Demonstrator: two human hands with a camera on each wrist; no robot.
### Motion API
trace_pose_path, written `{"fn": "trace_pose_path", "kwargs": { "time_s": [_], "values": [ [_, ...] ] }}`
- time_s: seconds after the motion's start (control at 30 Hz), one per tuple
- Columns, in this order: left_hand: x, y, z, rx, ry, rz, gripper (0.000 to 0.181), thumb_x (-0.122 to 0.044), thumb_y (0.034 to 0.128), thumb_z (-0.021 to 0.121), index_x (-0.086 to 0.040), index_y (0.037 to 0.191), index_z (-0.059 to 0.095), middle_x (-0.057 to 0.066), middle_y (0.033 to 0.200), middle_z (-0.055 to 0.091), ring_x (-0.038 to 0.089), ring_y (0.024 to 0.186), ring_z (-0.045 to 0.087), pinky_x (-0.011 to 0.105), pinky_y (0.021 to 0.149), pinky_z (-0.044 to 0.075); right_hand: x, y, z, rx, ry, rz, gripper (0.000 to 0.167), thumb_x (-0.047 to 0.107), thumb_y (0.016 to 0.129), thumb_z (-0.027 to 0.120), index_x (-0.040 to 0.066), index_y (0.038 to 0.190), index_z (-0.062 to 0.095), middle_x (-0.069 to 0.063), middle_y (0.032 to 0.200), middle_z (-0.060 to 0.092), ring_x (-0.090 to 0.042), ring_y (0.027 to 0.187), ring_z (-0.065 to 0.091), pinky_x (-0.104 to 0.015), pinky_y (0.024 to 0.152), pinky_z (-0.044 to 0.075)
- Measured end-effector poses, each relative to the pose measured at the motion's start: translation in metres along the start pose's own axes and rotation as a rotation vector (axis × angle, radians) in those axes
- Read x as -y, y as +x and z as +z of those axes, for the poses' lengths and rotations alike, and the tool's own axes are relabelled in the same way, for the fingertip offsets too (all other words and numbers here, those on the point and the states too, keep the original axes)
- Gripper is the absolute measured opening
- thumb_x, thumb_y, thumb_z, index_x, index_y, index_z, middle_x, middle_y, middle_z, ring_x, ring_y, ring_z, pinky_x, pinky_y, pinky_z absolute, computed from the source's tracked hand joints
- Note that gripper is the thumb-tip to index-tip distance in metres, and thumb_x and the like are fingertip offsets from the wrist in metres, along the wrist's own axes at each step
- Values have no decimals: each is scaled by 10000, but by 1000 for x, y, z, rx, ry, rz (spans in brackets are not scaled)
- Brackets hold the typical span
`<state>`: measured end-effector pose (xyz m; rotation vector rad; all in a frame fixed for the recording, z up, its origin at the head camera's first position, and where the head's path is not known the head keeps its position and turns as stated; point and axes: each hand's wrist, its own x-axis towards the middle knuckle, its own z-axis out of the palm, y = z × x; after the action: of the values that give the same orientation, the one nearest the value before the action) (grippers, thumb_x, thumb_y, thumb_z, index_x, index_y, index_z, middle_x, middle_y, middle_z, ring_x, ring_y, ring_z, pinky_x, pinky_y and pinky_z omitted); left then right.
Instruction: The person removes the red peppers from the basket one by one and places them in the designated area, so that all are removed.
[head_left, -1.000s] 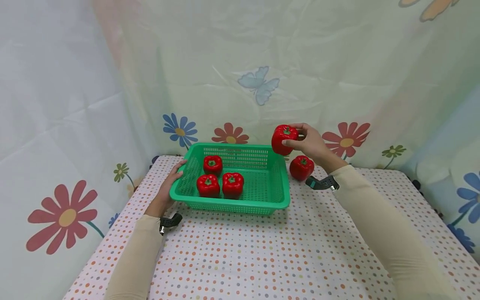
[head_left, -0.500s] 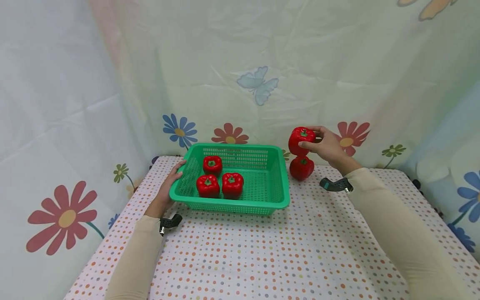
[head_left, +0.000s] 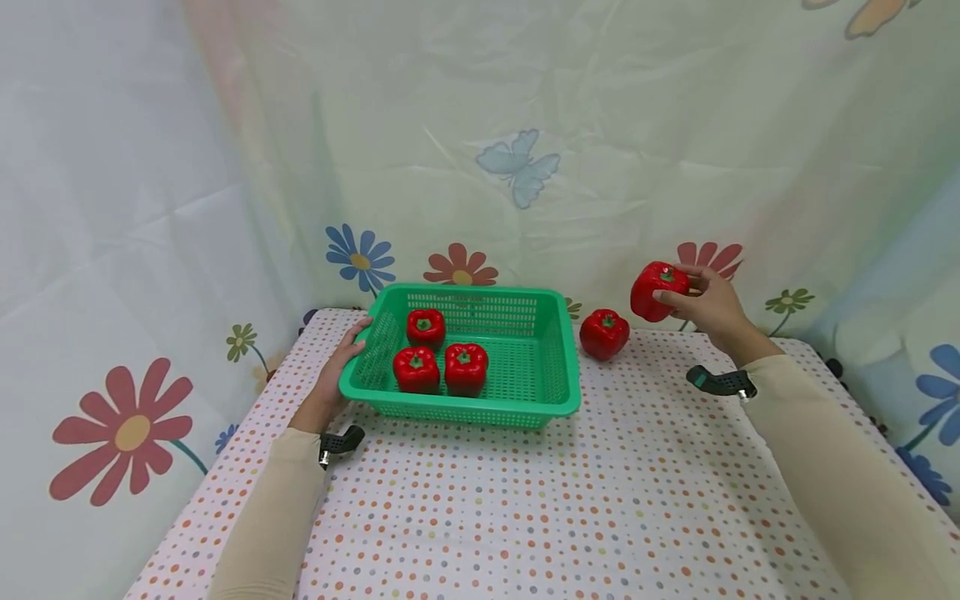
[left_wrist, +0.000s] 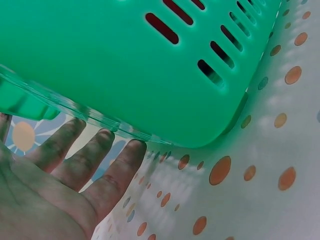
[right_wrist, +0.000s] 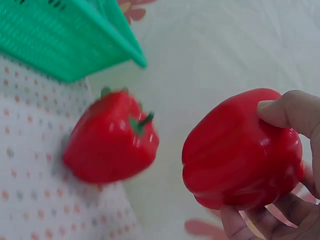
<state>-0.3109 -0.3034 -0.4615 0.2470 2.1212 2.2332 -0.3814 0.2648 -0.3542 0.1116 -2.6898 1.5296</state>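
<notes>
Between the thumb and fingers of the right hand point(head_left: 714, 307), one red pepper point(head_left: 651, 293) is gripped, apparently above the counter point(head_left: 480, 500). To that hand's left, lower down, sits a second pepper point(head_left: 603, 335); farther left is the green basket point(head_left: 461, 403), with three peppers point(head_left: 467, 372) inside. The step in hand looks to be carrying a single pepper outside the basket. Setting it down would call for a steady pinch, a lowered wrist and room from the neighbouring pepper before the fingers part. The right arm point(head_left: 832, 467) reaches forward, thumb on the pepper's near side. The left hand point(head_left: 337, 371) rests against the basket's left end, its fingers extended and touching near the rim.
</notes>
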Motion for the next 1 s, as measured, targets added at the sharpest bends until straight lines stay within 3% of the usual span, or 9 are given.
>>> {"fn": "trace_pose_path", "kwargs": {
  "time_s": [0.2, 0.3, 0.37, 0.47, 0.6, 0.73, 0.9, 1.0],
  "values": [
    [1, 0, -1, -6, -9, 5, 518, -286, 1063, 299, -262, 1568, 187, 79, 1642, 135, 365, 1451, 239, 477, 1110, 321, -33, -2, -1, -12, -31, 31, 871, 411, 922, 662, 1, 1534, 198, -300, 1503, 315, -467, 1306, 361, -182, 704, 525],
    [2, 0, -2, -5, -7, 9, 522, -286, 1063, 294, -261, 1572, 180, 85, 1646, 120, 373, 1462, 217, 547, 1144, 260, -50, -5, 3, -5, -58, 43, 872, 391, 925, 665, -14, 1536, 192, -320, 1503, 309, -495, 1315, 351, -350, 827, 574],
    [3, -1, -2, -4, -6, 12, 524, -287, 1063, 292, -260, 1573, 176, 89, 1646, 117, 376, 1464, 211, 564, 1149, 243, -60, -6, 6, 3, -68, 57, 881, 371, 919, 680, -5, 1545, 186, -334, 1521, 285, -527, 1332, 332, -491, 927, 534],
    [4, -1, -2, -6, -9, 13, 522, -285, 1063, 293, -258, 1572, 178, 90, 1642, 129, 374, 1458, 221, 558, 1144, 254, -77, -1, 10, 7, -55, 94, 893, 374, 886, 721, 55, 1555, 222, -309, 1544, 276, -519, 1343, 326, -572, 957, 489],
    [4, -2, -1, -6, -10, 12, 522, -286, 1066, 296, -260, 1573, 178, 85, 1641, 137, 365, 1455, 231, 518, 1133, 279, -101, 11, 10, 11, -48, 131, 931, 420, 840, 763, 123, 1558, 251, -266, 1561, 274, -496, 1364, 317, -529, 901, 539],
    [2, -3, 0, -6, -13, 12, 524, -284, 1066, 299, -256, 1574, 175, 85, 1646, 125, 370, 1463, 217, 531, 1143, 261, -117, 18, 9, 8, -58, 114, 1008, 480, 803, 779, 85, 1554, 235, -280, 1553, 287, -511, 1359, 328, -465, 831, 578],
    [0, -3, 1, -3, -19, 20, 523, -274, 1067, 289, -257, 1576, 169, 87, 1646, 118, 379, 1474, 195, 576, 1158, 220, -122, 18, 10, 11, -54, 146, 1010, 448, 809, 784, 84, 1562, 219, -295, 1557, 268, -523, 1366, 321, -513, 896, 544],
    [-3, -4, 3, 8, -33, 21, 522, -258, 1068, 285, -251, 1576, 169, 97, 1641, 125, 380, 1470, 200, 573, 1155, 229, -127, 21, 10, 10, -41, 147, 1062, 483, 782, 795, 84, 1567, 202, -299, 1568, 242, -540, 1365, 308, -466, 789, 586]
  ]
}}
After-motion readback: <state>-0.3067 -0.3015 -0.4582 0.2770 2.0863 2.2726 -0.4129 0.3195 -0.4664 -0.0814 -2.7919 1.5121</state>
